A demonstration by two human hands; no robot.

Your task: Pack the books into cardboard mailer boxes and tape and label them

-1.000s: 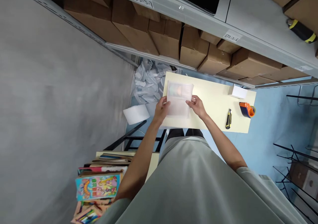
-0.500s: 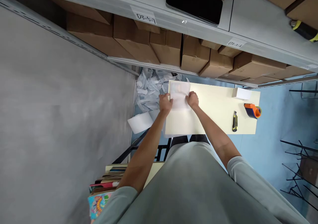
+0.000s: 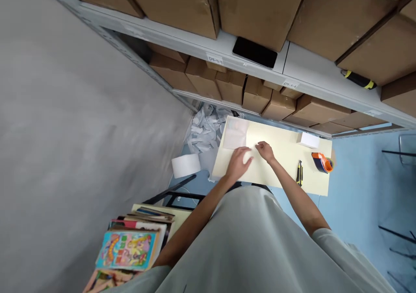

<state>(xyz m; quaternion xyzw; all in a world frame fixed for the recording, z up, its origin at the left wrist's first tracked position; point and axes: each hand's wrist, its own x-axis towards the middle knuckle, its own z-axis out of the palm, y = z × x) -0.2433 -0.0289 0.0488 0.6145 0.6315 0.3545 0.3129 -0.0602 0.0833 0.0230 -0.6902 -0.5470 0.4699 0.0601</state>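
A flat packet wrapped in thin whitish translucent sheet (image 3: 235, 133) lies on the left end of the cream tabletop (image 3: 279, 141). My left hand (image 3: 238, 165) hovers over the table just on the near side of that packet, thumb and fingers apart, holding nothing I can see. To its right, my right hand (image 3: 265, 151) has its fingers pinched together, pointing towards the left hand. Whether something small sits in that pinch is too fine to make out. Neither hand grips the packet.
On the table's right end are a white box (image 3: 308, 140), an orange-and-blue tape dispenser (image 3: 322, 162) and a box cutter (image 3: 299, 173). Left of it lie a white roll (image 3: 186, 166) and crumpled wrapping (image 3: 205, 128). Shelves of cardboard boxes (image 3: 256, 94) stand ahead; books (image 3: 128, 249) lie lower left.
Both hands have let go of the wrapped packet and moved nearer to me and rightward. The right fingers are now pinched together. My view has shifted, showing more of the shelf.
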